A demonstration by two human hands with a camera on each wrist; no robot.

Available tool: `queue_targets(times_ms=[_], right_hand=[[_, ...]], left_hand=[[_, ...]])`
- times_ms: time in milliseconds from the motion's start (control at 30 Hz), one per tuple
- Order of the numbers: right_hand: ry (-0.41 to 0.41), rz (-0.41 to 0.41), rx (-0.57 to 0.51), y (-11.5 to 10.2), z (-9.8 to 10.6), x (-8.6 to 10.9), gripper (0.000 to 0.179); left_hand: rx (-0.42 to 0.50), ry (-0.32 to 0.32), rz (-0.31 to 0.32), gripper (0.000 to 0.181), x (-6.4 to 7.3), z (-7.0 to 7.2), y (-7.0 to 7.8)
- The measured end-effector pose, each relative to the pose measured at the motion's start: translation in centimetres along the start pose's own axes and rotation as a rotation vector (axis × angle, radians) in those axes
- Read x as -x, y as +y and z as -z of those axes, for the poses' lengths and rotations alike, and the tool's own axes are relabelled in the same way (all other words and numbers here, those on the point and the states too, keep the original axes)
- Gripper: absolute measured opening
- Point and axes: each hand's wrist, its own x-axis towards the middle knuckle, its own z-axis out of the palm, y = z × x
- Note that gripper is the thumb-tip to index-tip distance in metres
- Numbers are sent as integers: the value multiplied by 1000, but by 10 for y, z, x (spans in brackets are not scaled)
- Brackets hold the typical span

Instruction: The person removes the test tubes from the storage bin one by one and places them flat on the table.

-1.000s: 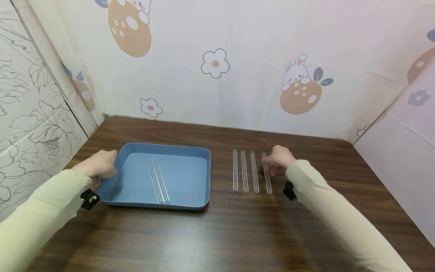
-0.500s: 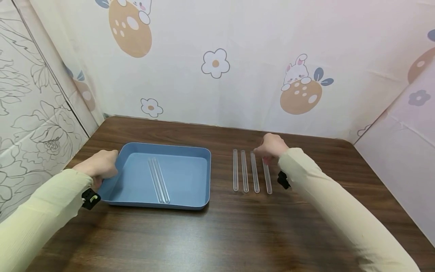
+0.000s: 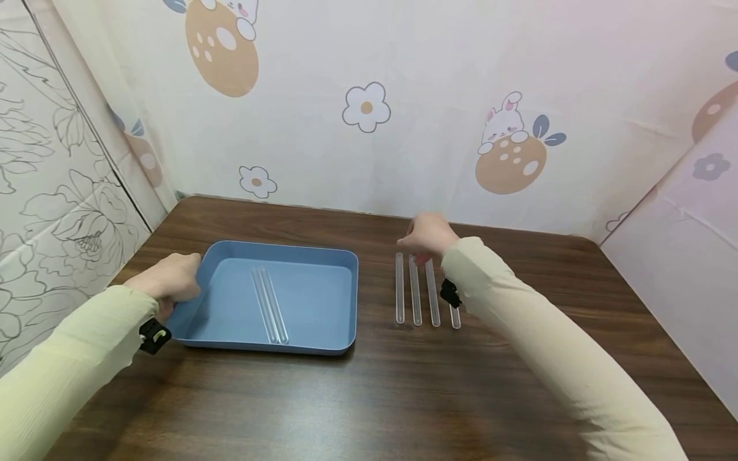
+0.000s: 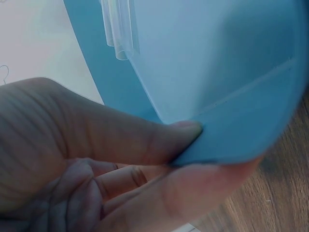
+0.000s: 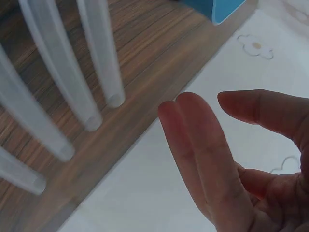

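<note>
My left hand [image 3: 173, 278] pinches the left wall of a blue tray [image 3: 311, 291], thumb inside and fingers outside, as the left wrist view shows. Inside the tray lie two clear test tubes [image 3: 270, 307] side by side. To the tray's right, several more test tubes [image 3: 400, 288] lie in a row on the table. Over the far ends of that row hovers my right hand [image 3: 429, 235], holding nothing. In the right wrist view a gap shows between its thumb and fingers, with the tube ends [image 5: 91, 121] beside them. My right hand and wrist partly hide the rightmost tube [image 3: 455, 317].
The dark wooden table [image 3: 369, 403] runs back to a patterned curtain [image 3: 426, 153]. A flower-print panel [image 3: 63, 192] borders it on the left. A black wrist camera [image 3: 154, 336] sits near the tray's front left corner.
My right hand has moved left and back from beside the rightmost tube, rising over the row's far ends. My left hand, the tray and the tubes have stayed in place.
</note>
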Motion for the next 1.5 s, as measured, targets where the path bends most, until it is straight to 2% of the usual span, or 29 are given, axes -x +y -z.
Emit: queue_targets(times_ms=[200, 567, 767, 1000, 1300, 1500], right_hand=[[-13, 1, -59, -17, -12, -7, 30], [-27, 42, -67, -52, -28, -10, 22], [-55, 70, -126, -67, -40, -14, 20], [-71, 125, -103, -84, -53, -15, 23], [-92, 159, -119, -100, -67, -13, 22], [-109, 165, -118, -110, -76, -14, 34]], left_hand=[[15, -18, 14, 59, 1, 0, -1], [0, -8, -3, 58, 2, 0, -2], [14, -14, 12, 59, 2, 0, -2], [-9, 3, -29, 54, 2, -1, -3], [12, -20, -5, 58, 2, 0, -2], [-6, -17, -9, 55, 2, 2, -1]])
